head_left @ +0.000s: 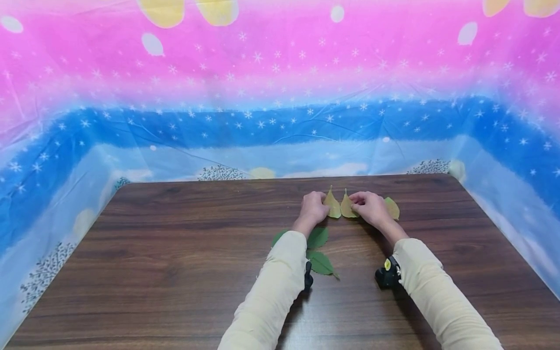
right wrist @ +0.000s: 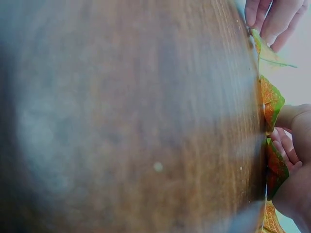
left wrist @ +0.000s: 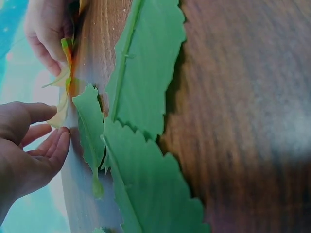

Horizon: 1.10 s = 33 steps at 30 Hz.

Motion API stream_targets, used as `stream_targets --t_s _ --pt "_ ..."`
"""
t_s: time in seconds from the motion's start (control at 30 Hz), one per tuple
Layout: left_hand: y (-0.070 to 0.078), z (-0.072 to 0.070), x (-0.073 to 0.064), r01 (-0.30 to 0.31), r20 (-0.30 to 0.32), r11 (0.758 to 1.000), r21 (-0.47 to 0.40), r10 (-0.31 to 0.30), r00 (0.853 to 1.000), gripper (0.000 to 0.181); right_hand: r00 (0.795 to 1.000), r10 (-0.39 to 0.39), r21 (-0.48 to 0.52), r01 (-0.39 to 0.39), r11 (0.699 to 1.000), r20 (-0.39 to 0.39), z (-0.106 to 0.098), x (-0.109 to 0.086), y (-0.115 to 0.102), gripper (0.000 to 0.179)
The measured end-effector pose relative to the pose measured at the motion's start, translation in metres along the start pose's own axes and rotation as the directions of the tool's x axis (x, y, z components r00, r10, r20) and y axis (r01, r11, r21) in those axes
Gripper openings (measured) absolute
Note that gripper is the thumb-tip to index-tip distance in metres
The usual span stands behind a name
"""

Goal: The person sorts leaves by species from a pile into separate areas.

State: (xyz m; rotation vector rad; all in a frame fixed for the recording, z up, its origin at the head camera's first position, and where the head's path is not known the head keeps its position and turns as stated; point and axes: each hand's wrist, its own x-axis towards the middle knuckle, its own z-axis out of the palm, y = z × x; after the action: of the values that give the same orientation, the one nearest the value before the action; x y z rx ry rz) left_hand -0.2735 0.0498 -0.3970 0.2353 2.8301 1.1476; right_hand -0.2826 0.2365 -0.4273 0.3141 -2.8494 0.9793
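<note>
Two yellow leaves stand side by side at the far part of the table, stems pointing away. My left hand [head_left: 313,208] holds the side edge of the left yellow leaf [head_left: 333,206] between thumb and fingertips; the left wrist view shows that hand [left wrist: 31,150] around the leaf's edge. With thumb and fingers, my right hand [head_left: 369,206] pinches the right yellow leaf [head_left: 347,208], partly covering it. Another yellow-green leaf [head_left: 392,208] lies behind the right wrist. Green serrated leaves [head_left: 321,263] lie near the left forearm, which partly hides them.
The brown wood-grain table [head_left: 175,272] extends to both sides. A pink and blue patterned cloth [head_left: 280,97] hangs around its back and sides. In the right wrist view, an orange-veined leaf [right wrist: 277,167] is close to the right hand.
</note>
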Motion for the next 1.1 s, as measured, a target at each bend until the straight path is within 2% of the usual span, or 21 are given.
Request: stream_targets --t_s 0.27,0.43,0.67,0.9,1.1 --pt "0.001 -0.004 -0.001 -0.031 0.040 1.000 0.005 0.031 0.999 0.030 1.000 0.009 -0.005 -0.009 1.000 0.008 -0.001 -0.001 -0.001 0.026" --pt "0.002 -0.007 -0.003 -0.037 0.087 0.999 -0.010 0.037 0.995 0.020 1.000 0.005 -0.003 -0.005 1.000 0.003 -0.002 -0.002 -0.003 0.026" --pt "0.001 -0.014 -0.007 -0.064 0.131 0.998 0.027 0.060 0.990 0.037 0.999 -0.031 0.017 0.031 0.999 -0.044 -0.003 -0.004 -0.002 0.024" --pt "-0.004 -0.023 -0.011 -0.105 0.151 0.994 0.040 0.098 0.984 0.035 0.993 -0.067 0.027 0.070 0.997 -0.098 -0.004 -0.005 -0.001 0.022" --pt "-0.010 -0.028 -0.017 -0.093 0.176 0.995 0.016 0.089 0.980 0.035 0.989 -0.087 0.044 0.093 0.995 -0.119 -0.007 -0.006 -0.006 0.022"
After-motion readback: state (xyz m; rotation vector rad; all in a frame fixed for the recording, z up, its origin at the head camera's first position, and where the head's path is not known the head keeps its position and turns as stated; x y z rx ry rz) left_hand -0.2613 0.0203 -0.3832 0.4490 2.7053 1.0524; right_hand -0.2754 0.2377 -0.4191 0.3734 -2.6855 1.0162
